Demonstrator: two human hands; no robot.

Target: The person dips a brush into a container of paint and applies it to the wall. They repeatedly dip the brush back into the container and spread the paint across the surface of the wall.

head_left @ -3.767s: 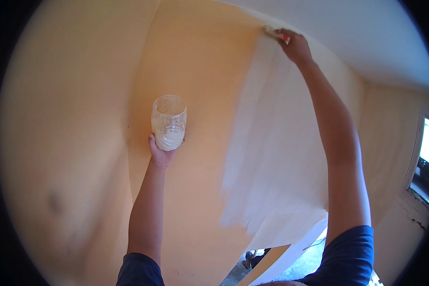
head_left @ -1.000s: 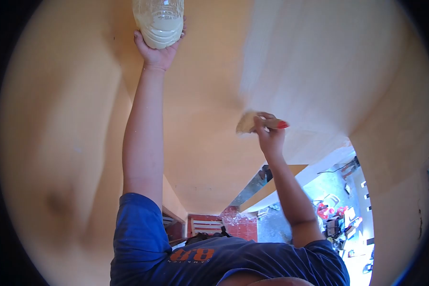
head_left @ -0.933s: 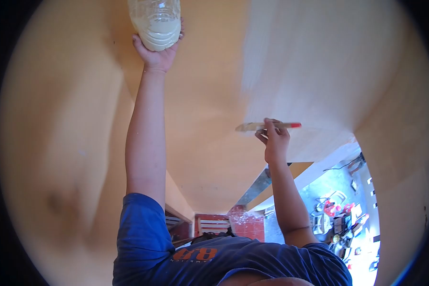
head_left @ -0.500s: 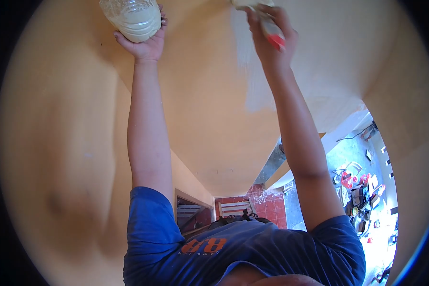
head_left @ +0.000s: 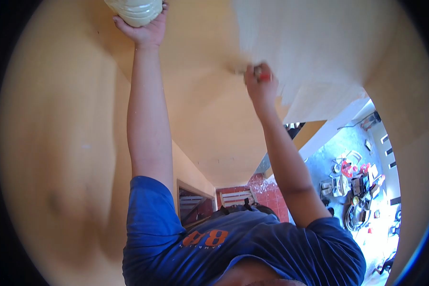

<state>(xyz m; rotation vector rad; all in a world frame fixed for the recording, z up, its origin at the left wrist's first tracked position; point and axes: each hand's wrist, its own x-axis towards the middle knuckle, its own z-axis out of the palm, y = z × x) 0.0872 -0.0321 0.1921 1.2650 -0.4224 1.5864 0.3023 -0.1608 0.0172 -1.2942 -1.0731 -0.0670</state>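
Orange wall, one white painted patch.
Our left hand grips one jar; our right hand clasps one brush.

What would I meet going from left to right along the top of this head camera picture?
Bare orange wall → jar of pale paint held in the left hand → right hand gripping a red-handled brush → whitish painted patch.
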